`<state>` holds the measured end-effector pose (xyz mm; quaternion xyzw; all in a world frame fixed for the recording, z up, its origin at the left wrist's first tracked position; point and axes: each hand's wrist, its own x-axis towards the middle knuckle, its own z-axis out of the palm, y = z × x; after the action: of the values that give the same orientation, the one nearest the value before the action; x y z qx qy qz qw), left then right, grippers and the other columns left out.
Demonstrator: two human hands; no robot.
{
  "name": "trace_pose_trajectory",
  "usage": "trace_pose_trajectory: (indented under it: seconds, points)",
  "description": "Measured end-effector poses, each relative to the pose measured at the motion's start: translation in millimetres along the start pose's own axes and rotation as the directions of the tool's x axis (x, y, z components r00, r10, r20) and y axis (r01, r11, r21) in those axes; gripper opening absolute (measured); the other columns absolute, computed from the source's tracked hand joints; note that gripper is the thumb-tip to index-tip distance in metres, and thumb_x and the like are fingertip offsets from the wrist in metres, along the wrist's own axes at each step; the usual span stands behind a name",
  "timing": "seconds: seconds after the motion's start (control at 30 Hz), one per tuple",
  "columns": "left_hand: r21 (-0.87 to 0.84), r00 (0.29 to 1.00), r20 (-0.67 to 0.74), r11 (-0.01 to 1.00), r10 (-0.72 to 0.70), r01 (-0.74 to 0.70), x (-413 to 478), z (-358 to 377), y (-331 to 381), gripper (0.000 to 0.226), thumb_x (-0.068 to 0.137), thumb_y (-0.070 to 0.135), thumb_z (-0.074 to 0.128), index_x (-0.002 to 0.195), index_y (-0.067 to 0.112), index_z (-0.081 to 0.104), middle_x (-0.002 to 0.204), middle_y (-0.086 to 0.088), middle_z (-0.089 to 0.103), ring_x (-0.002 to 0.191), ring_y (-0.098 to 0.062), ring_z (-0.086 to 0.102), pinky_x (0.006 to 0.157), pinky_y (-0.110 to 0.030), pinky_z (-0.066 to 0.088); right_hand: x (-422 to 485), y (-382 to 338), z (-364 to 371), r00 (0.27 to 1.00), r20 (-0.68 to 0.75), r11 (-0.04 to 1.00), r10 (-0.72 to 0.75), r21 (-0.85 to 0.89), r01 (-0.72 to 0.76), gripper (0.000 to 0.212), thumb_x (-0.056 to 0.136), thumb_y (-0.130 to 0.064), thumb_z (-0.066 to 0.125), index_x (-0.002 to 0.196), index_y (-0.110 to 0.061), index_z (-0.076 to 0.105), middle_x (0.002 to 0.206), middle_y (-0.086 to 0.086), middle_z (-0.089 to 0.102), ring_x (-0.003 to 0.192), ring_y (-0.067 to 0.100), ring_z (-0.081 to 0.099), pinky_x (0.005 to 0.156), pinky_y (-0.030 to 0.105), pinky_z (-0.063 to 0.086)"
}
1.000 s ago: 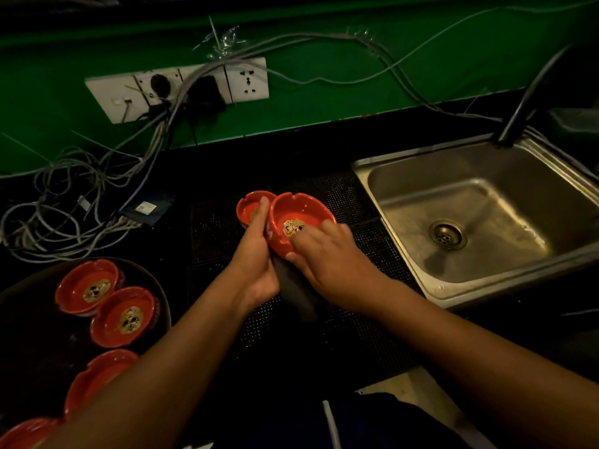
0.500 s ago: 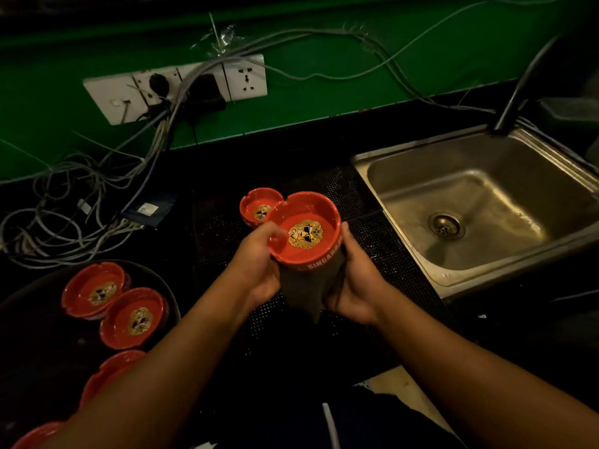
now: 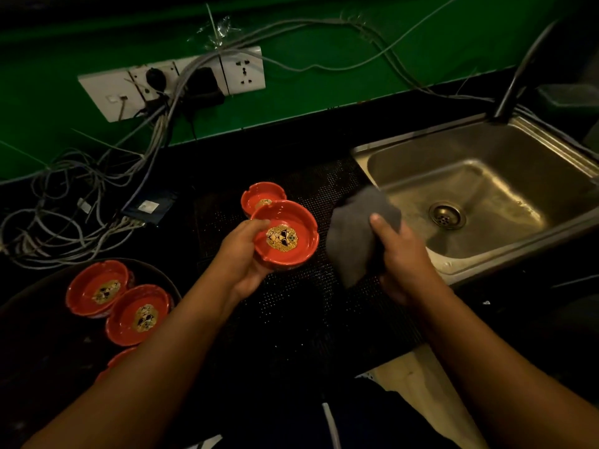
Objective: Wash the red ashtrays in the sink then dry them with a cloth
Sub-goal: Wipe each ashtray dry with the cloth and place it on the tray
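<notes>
Hands [image 3: 241, 257] [image 3: 403, 254] grip round ashtray [image 3: 291, 251], limp cloth [image 3: 353, 238].

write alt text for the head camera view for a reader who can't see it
A person's left hand holds a red ashtray over a dark mat; the right hand grips a grey cloth, not touching it. A steel sink is at right, more red ashtrays at left.

A dim green wall [image 3: 356, 92] carries a white socket panel [image 3: 110, 92], cables [image 3: 160, 128] tangled on the black counter [image 3: 291, 147].

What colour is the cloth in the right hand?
Grey cloth, clearest in the head view.
</notes>
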<state>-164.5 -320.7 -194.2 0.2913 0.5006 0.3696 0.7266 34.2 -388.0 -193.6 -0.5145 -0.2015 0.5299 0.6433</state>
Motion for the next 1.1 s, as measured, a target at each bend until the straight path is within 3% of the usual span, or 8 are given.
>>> trace_pose_trajectory:
  seconds: [0.07,0.2,0.3,0.43,0.6,0.83,1.0,1.1]
  points:
    - [-0.096,0.998,0.04,0.994,-0.05,0.054,-3.3,1.9,-3.8,0.033,0.09,0.029,0.055,0.118,0.011,0.057,0.108,-0.016,0.067,0.093,-0.03,0.068,0.063,-0.039,0.058,-4.6,-14.3,8.8,0.972,0.129,0.92,-0.196,-0.318,0.228,0.026,0.095,-0.009,0.054,0.116,-0.025,0.051,0.106,-0.006,0.066,0.093,0.0,0.066,0.077,0.017,0.053]
    - [-0.302,0.975,0.211,0.944,-0.071,0.134,-4.2,3.5,-11.8,0.056,0.08,0.05,0.056,0.121,0.011,0.06,0.117,-0.018,0.066,0.099,-0.033,0.068,0.074,-0.048,0.057,-15.1,-21.7,30.3,0.879,0.448,0.342,-0.163,-0.81,0.477,0.049,0.093,-0.018,0.054,0.139,-0.031,0.041,0.125,-0.004,0.05,0.117,0.013,0.048,0.093,0.027,0.042]
    - [-0.363,0.94,0.325,0.905,-0.101,0.222,-0.4,3.4,-14.7,0.071,0.086,0.065,0.039,0.122,0.008,0.06,0.122,-0.02,0.063,0.105,-0.034,0.065,0.088,-0.051,0.053,-22.0,-20.0,39.9,0.849,0.528,0.031,-0.037,-0.848,0.529,0.045,0.093,-0.038,0.049,0.138,-0.037,0.045,0.136,0.0,0.032,0.125,0.018,0.025,0.101,0.035,0.034]
    - [-0.344,0.916,0.384,0.902,-0.118,0.26,2.0,6.8,-16.1,0.072,0.088,0.067,0.032,0.114,0.011,0.07,0.12,-0.013,0.066,0.104,-0.029,0.066,0.085,-0.045,0.055,-27.0,-14.3,49.9,0.82,0.572,-0.179,0.028,-0.804,0.567,0.045,0.094,-0.054,0.039,0.133,-0.035,0.051,0.13,-0.002,0.037,0.117,0.02,0.027,0.091,0.04,0.045]
    - [-0.198,0.898,0.401,0.939,-0.184,0.281,0.6,14.4,-11.3,0.069,0.09,0.068,0.025,0.106,0.022,0.074,0.12,-0.013,0.066,0.104,-0.032,0.066,0.088,-0.055,0.047,-13.1,-10.2,54.8,0.844,0.536,-0.205,-0.009,-0.827,0.523,0.041,0.097,-0.04,0.04,0.137,-0.033,0.045,0.128,0.0,0.043,0.115,0.023,0.038,0.087,0.039,0.046]
    - [-0.128,0.919,0.336,0.956,-0.208,0.263,3.3,17.9,-10.3,0.064,0.09,0.064,0.031,0.1,0.02,0.076,0.112,-0.013,0.07,0.108,-0.033,0.061,0.098,-0.059,0.039,-8.9,-22.4,61.3,0.791,0.537,0.163,0.293,-0.843,0.512,0.019,0.092,-0.021,0.054,0.105,-0.016,0.067,0.098,-0.008,0.049,0.086,0.013,0.054,0.073,0.027,0.044]
    - [-0.065,0.912,0.369,0.974,-0.178,0.216,3.3,13.8,-5.7,0.054,0.089,0.06,0.038,0.113,0.022,0.068,0.116,-0.016,0.067,0.111,-0.036,0.061,0.095,-0.058,0.043,-4.7,-40.3,53.0,0.857,0.369,-0.332,0.36,-0.808,0.487,0.029,0.093,-0.039,0.048,0.119,-0.036,0.06,0.123,0.001,0.041,0.103,0.02,0.05,0.085,0.036,0.048]
    - [-0.062,0.916,0.371,0.98,-0.154,0.189,1.7,18.4,-3.6,0.05,0.09,0.058,0.037,0.103,0.024,0.072,0.111,-0.015,0.07,0.106,-0.036,0.063,0.092,-0.057,0.044,-4.6,-40.1,52.8,0.901,0.39,-0.442,0.191,-0.785,0.434,0.031,0.095,-0.038,0.046,0.125,-0.034,0.055,0.126,0.004,0.031,0.114,0.023,0.04,0.077,0.036,0.042]
